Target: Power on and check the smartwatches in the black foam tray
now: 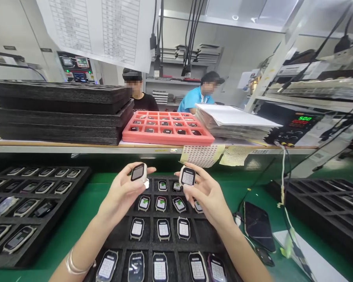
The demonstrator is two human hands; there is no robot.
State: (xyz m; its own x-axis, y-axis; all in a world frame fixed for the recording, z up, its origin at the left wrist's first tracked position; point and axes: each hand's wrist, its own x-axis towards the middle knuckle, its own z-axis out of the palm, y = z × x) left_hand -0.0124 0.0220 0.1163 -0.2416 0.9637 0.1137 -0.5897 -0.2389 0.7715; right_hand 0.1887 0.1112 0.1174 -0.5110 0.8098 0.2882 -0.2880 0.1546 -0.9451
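Note:
My left hand (124, 186) pinches a smartwatch body (138, 172) with a dark screen and pale case, raised over the tray. In my right hand (204, 190) is another smartwatch body (188, 176), its screen lit with a white list or grid. Both are held between thumb and fingers, without straps. Below them lies a black foam tray (145, 244) with several strapless watch bodies in its compartments. The farther rows show green and white screens, such as this watch (161, 203); nearer ones, like this watch (163, 229), show mostly white grids. My forearms hide parts of the tray.
Left stands another black tray (61, 213) of watches. On the right lie a smartphone (259, 226), cables and a further black tray (320, 207). A shelf ahead holds stacked foam trays (55, 113), a red tray (167, 137), papers (235, 115) and a power supply (292, 125). Two people sit beyond.

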